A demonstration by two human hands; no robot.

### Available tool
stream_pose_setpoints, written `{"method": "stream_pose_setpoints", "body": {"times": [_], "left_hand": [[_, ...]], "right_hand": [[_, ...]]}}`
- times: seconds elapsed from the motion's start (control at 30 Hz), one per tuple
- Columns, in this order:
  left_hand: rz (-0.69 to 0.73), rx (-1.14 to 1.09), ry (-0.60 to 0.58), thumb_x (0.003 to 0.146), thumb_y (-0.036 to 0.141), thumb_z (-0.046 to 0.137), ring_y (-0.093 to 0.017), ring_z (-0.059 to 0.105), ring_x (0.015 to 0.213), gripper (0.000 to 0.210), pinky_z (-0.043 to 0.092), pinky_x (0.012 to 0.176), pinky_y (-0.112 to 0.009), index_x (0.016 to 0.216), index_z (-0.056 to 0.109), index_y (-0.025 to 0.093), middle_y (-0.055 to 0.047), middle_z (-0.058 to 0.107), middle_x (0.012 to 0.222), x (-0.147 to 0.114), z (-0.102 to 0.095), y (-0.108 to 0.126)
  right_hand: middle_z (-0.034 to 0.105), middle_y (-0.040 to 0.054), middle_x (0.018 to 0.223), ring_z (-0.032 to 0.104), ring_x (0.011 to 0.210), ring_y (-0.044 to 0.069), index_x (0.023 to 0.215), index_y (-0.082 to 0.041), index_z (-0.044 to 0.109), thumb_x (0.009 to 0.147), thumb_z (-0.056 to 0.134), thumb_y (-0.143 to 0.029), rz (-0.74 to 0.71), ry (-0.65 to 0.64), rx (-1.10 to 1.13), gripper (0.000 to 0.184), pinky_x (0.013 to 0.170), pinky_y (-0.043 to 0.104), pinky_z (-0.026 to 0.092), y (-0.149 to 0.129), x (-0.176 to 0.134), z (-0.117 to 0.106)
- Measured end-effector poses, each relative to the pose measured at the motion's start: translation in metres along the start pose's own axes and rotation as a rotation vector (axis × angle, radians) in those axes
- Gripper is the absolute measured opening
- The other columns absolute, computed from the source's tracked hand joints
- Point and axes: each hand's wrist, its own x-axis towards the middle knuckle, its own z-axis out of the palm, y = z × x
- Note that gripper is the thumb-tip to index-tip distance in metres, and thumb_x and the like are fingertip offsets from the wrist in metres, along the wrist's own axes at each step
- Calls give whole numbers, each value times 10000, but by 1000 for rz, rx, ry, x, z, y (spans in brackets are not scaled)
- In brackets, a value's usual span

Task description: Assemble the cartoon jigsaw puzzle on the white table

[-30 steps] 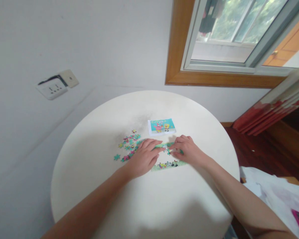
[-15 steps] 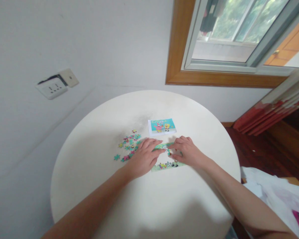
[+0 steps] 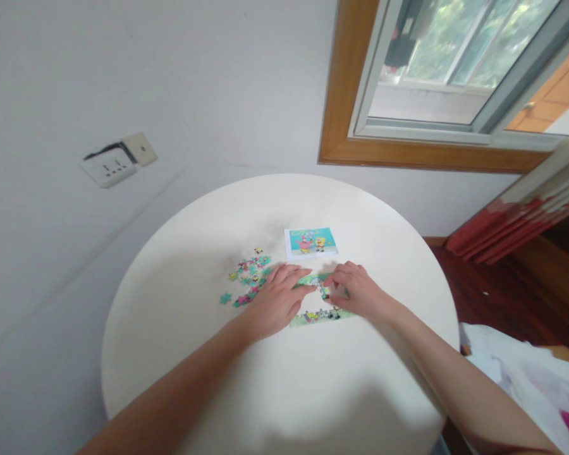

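On the white round table lies a partly assembled jigsaw puzzle (image 3: pixel 320 316) with a green cartoon border and a bare white middle. My left hand (image 3: pixel 279 298) rests at the puzzle's left side, its fingers stretched out flat over the upper edge. From the right, my right hand (image 3: pixel 356 292) reaches in with thumb and forefinger at a small colourful puzzle piece (image 3: pixel 325 293) below the top row. My hands cover both sides of the puzzle. Left of my left hand, loose puzzle pieces (image 3: pixel 244 298) are scattered in a heap, some hidden behind it.
A picture card (image 3: pixel 310 243) with cartoon characters on turquoise lies beyond the puzzle. The round table (image 3: pixel 189 354) stands by a wall with a socket (image 3: pixel 109 167) and a wood-framed window (image 3: pixel 344 148). White sheets or bags (image 3: pixel 507 373) are at the lower right, below a red-and-white curtain (image 3: pixel 497 224).
The view has shifted slightly, so everything sits a little further right. Both hands keep nearly the same place on the puzzle, with only slight finger movement at the right hand.
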Motion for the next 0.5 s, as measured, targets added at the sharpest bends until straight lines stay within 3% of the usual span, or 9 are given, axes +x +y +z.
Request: {"method": "stream_pose_setpoints", "body": {"times": [0.3,0.5], "left_hand": [[-79,-60,38,930,218,477,-251,389,1272,271,312,1096,-487,1142,643,246,-59,548,1323,3,4,8],[-67,-141,40,926,239,512,-242,385,1259,169,312,1084,-451,997,665,220,-44,549,1301,5,1,16]], "right_hand": [[635,21,965,530,967,211,932,-239,617,727,701,-206,-51,19,57,224,802,331,342,0,0,3],[643,-20,807,571,868,173,865,-226,597,759,660,-155,-91,39,131,142,813,323,338,-6,2,8]]}}
